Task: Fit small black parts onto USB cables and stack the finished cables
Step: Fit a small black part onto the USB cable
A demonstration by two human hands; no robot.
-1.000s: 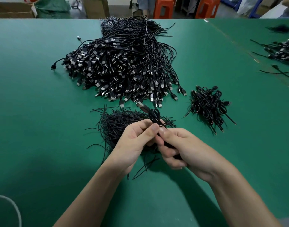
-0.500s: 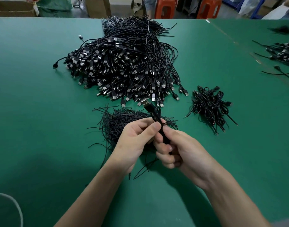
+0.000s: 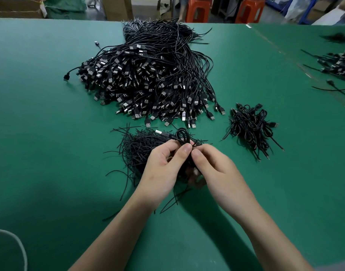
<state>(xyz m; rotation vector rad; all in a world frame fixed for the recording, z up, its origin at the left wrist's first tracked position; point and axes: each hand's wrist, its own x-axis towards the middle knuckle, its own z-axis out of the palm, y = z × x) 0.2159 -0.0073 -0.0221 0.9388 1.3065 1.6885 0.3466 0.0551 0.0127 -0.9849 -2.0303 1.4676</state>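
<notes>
Head view, frame centre: left hand [image 3: 163, 169] and right hand [image 3: 216, 173] each have a pinching grip on a looped USB cable [image 3: 166, 134], above a pile of thin black parts [image 3: 136, 147] on the tabletop [image 3: 50, 153].

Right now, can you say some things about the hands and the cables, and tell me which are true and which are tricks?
1. The left hand and the right hand both hold one coiled USB cable. True.
2. The small pile of bundled cables lies to the left of the hands. False: it lies to their right.
3. The big heap of USB cables lies farther away than the hands. True.
4. The table is red. False: it is green.
5. A pile of thin black strips lies under the hands. True.
</notes>
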